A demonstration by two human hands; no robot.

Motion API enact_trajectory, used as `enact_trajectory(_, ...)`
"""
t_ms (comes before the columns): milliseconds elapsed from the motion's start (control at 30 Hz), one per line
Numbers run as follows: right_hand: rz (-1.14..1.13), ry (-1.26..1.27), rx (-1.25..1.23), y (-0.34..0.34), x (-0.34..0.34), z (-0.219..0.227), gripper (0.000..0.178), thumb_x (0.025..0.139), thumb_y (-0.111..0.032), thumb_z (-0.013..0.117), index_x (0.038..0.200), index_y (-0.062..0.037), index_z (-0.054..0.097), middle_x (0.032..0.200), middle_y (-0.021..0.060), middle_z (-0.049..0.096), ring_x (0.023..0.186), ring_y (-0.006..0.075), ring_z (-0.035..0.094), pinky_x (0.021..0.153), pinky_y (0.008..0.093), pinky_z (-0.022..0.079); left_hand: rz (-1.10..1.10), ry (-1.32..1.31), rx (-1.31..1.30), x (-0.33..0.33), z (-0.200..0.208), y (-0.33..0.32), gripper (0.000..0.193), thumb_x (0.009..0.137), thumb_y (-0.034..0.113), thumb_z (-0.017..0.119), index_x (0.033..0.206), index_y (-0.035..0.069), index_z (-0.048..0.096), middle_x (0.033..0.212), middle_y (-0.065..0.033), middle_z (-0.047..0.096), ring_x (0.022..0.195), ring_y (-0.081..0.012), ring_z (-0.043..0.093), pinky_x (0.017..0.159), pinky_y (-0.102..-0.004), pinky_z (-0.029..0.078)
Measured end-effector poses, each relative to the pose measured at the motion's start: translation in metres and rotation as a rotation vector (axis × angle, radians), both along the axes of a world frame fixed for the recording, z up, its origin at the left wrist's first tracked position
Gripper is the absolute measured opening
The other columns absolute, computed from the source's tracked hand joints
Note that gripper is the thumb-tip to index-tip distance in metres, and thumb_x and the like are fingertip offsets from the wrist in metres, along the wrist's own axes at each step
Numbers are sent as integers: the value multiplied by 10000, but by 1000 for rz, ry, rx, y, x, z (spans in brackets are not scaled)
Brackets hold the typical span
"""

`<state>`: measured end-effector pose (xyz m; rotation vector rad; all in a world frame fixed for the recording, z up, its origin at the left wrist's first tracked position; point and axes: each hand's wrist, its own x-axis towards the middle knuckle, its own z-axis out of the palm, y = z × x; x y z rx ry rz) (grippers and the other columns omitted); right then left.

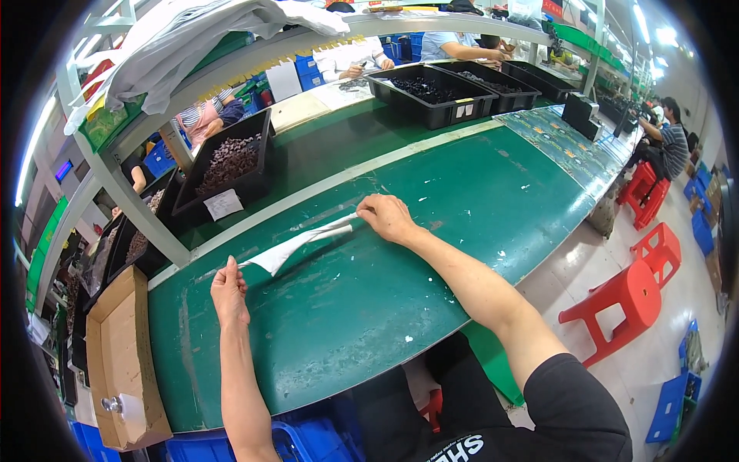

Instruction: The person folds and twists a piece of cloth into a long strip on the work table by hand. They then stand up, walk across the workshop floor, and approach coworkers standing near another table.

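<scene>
1. Reference: take the white cloth as the centre of the dial, with 12 o'clock toward the upper edge of the view.
2. Position of cloth: it spans the gap between the two hands, above the green worktable. A dark shadow lies on the tabletop beneath it.
3. Form of cloth: long, narrow and gathered. It runs on a slant from 8 o'clock, the lower end, to 2 o'clock, the higher end.
4. Surface of cloth: plain white and soft, with shallow folds along its length. Fine texture is too small to tell.
5. Width of cloth: the section toward 8 o'clock spreads into a flat panel, and its pointed corner hangs down. The section toward 2 o'clock narrows into two slim lengths; the lower one ends in a blunt tip just below the right hand.
6. Left hand: at 8 o'clock, narrow, thumb and fingers pinching the lower end of the cloth.
7. Right hand: between 2 and 3 o'clock, narrow, fingertips pinching the higher end.
8. Surroundings: a cardboard box stands at 8 o'clock, beyond the left hand. A black tray of brown pieces stands at 11 o'clock.
</scene>
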<state>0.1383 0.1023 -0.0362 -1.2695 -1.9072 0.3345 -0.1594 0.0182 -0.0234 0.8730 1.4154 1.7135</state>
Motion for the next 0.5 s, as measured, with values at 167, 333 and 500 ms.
enact_trajectory(167, 12, -68, 49, 0, 2, 0, 166, 767, -199, 500, 802, -57, 579, 845, 106, 573, 795, 303, 540, 680, 393, 425, -32, 19, -8, 6, 0, -1, 302, 804, 346, 539, 641, 113, 435, 562, 34, 410, 507, -50, 357, 483, -184, 316)
enact_trajectory(333, 34, -84, 21, -3, -1, 1, 185, 788, -219, 474, 777, -50, 548, 857, 110, 555, 803, 311, 527, 685, 404, 414, -1, 121, 0, 2, -5, 1, 313, 815, 360, 517, 634, 119, 432, 558, 34, 397, 507, -49, 347, 482, -184, 303)
enact_trajectory(500, 40, -5, 52, 1, -2, -2, 239, 814, -235, 448, 716, -28, 516, 748, 147, 538, 728, 323, 507, 638, 394, 396, -18, -7, 32, -1, -3, 1, 287, 805, 341, 538, 642, 120, 456, 561, 31, 406, 507, -48, 356, 476, -186, 307)
